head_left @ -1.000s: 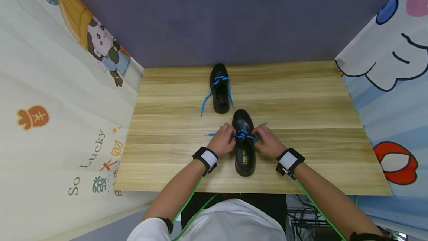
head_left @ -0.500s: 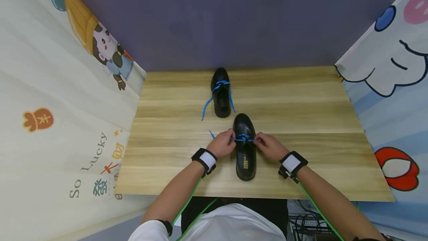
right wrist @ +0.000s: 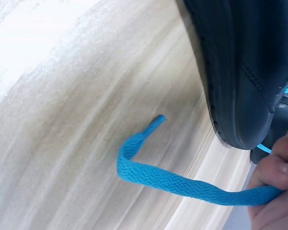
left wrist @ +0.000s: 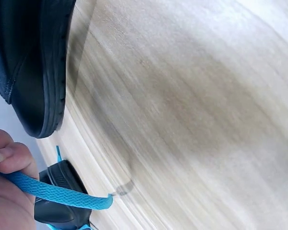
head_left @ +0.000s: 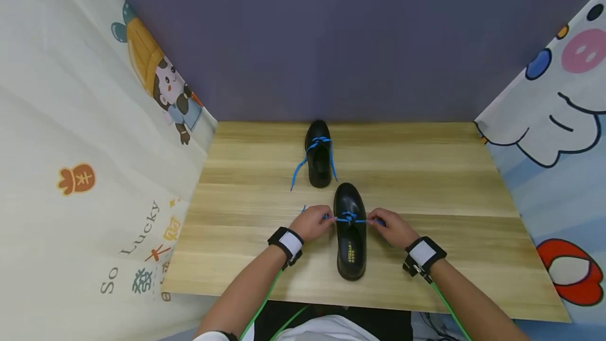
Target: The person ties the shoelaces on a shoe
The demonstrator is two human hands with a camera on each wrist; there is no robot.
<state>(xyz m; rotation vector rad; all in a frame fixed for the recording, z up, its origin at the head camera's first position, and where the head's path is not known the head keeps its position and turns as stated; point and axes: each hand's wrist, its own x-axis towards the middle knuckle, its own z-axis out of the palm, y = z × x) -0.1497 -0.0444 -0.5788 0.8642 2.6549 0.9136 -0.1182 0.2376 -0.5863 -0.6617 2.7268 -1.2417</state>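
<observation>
A black leather shoe [head_left: 350, 249] lies on the table with its toe pointing away from me. Its blue shoelace [head_left: 349, 217] crosses at the throat and stretches out to both sides. At the shoe's left my left hand [head_left: 312, 222] grips one lace end, whose loose tail [left wrist: 62, 194] sticks out past the curled fingers. To the right, my right hand [head_left: 394, 228] pinches the other end, and that tail [right wrist: 182, 186] hangs bent with its tip over the wood. Both lace lengths run straight between the hands and the shoe.
A second black shoe [head_left: 319, 164] stands farther back, its blue laces hanging loose on either side. The wooden table [head_left: 440, 172] meets a dark wall [head_left: 303, 41] behind. Printed curtains [head_left: 85, 120] flank it.
Both hands have drawn slightly apart, and the lace between them looks straighter. The head view has tilted up, so the table sits lower in it.
</observation>
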